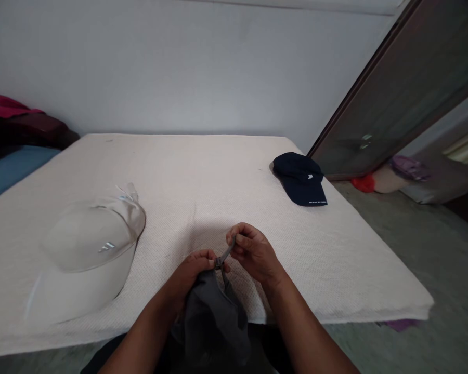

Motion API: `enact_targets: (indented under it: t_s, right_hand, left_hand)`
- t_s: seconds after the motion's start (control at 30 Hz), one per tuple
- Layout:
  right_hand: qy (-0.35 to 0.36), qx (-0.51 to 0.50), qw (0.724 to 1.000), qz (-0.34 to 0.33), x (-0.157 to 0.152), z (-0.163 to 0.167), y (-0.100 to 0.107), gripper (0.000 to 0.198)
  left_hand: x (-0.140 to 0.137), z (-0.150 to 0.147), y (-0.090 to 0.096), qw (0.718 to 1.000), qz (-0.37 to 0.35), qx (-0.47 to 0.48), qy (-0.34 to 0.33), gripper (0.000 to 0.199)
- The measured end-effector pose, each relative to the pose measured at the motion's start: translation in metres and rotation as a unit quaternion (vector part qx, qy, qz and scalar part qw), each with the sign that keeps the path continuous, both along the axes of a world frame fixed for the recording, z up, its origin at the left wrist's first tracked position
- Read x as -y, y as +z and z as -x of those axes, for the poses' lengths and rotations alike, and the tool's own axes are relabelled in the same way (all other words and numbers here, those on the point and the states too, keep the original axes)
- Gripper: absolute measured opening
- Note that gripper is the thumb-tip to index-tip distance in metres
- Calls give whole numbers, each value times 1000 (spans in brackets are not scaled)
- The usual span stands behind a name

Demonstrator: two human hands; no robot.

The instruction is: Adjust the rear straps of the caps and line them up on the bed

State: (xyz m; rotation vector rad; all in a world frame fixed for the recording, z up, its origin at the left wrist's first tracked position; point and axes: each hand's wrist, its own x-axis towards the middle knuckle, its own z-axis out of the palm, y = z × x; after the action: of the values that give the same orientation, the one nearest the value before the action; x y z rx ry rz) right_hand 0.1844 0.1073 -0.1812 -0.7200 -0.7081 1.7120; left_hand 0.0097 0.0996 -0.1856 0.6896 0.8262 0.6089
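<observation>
A dark grey cap (214,317) hangs at the near edge of the bed, its back strap and buckle uppermost. Fingers of my left hand (197,265) pinch the cap beside the small buckle (218,263). My right hand (253,251) is closed on the strap's end (230,248), which is drawn up and to the right of the buckle. Most of the cap's front is out of sight below. To the left lies a light beige cap (89,249) with a small striped logo. A navy cap (299,176) with white lettering rests farther back on the right.
A cream textured cover (218,176) spreads over the bed, which backs onto a pale wall (179,72). Dark and pink items (19,119) sit at the far left. A dark glass door panel (398,88) and bundled cloths (390,174) are on the right.
</observation>
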Motion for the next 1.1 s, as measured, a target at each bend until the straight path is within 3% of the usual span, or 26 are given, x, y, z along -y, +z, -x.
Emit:
enact_targets:
  t_s: [0.27,0.57,0.77,1.1]
  right_hand:
    - [0,-28,1000,1,2,1,2,18]
    - [56,24,998,15,2,4,-3,16]
    - [67,139,988,-16,1,1,-8,13]
    - [99,321,939,-74,-1,0,-10,9]
  left_hand:
    - [1,0,-1,1000,-6,-3,17,10]
    - [2,-1,-2,993,-50,-89,63,16]
    - [1,0,-4,986,-94,-127,61,18]
    - [1,-1,-7,956,-181,-230,20,18]
